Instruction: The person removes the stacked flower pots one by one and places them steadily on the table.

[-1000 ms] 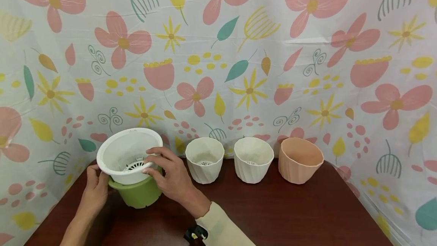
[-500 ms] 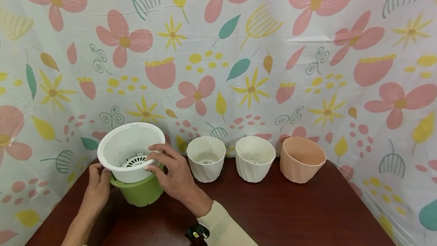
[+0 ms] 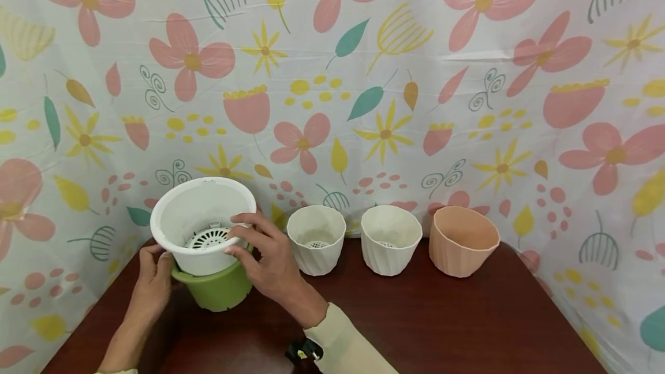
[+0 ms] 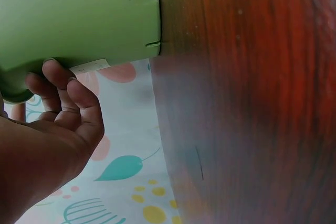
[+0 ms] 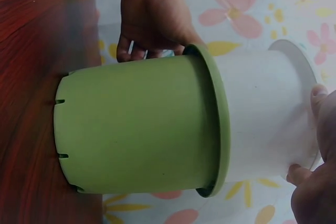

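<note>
A white flower pot (image 3: 205, 258) with a slotted bottom stands partly inside a green flower pot (image 3: 220, 288), its upper part well above the green rim. My right hand (image 3: 272, 258) pinches the white pot's rim on the right side; in the right wrist view its fingertips lie on the white wall just under that rim. My left hand (image 3: 150, 284) holds the green pot by its rim on the left. In the left wrist view its curled fingers (image 4: 84, 95) touch the green wall below the rim. The green pot sits on the table.
Two small white fluted pots (image 3: 316, 258) (image 3: 391, 258) with perforated bottoms and a peach fluted pot (image 3: 459, 258) stand in a row along the back of the dark wooden table (image 3: 415, 328). A flower-patterned curtain (image 3: 332, 74) hangs right behind them.
The white pot has risen a little out of the green pot, with my right hand on its rim. My left hand stays at the green rim. The small pots have not moved.
</note>
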Demonstrator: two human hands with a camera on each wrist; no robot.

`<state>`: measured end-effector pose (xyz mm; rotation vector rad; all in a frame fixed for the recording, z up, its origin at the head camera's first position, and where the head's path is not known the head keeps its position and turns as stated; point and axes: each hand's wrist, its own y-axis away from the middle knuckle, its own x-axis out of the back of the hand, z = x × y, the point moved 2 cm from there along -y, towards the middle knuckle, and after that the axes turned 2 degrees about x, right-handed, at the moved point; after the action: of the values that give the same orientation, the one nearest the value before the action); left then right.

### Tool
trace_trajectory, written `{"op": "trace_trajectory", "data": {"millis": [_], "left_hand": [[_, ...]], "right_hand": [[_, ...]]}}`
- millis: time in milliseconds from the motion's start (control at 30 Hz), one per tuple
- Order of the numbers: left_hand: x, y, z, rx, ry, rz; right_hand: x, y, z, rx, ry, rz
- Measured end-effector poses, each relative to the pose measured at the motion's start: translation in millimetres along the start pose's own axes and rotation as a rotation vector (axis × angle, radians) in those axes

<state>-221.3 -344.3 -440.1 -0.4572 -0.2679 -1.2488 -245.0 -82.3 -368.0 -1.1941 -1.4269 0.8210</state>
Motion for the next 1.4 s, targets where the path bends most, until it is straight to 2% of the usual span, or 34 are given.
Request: {"op": "trace_trajectory", "data": {"millis": [233, 667, 1100, 1400], "left_hand": [[4.2, 2.0, 1.9, 0.018, -0.003, -0.002], [-3.2, 0.4, 5.8, 0.048, -0.005, 0.004], [-6.0, 0.4, 7.2, 0.015, 0.006, 0.012], [-2.1, 1.9, 6.0, -0.001, -0.008, 0.041]], "right_hand": [[0.6, -1.8, -2.3, 0.012, -0.025, 0.036], [11.7, -5.8, -4.0, 0.023, -0.023, 0.055], [17.8, -9.3, -5.4, 0.023, -0.036, 0.071], [18.0, -11.3, -9.4, 0.025, -0.055, 0.086]]}}
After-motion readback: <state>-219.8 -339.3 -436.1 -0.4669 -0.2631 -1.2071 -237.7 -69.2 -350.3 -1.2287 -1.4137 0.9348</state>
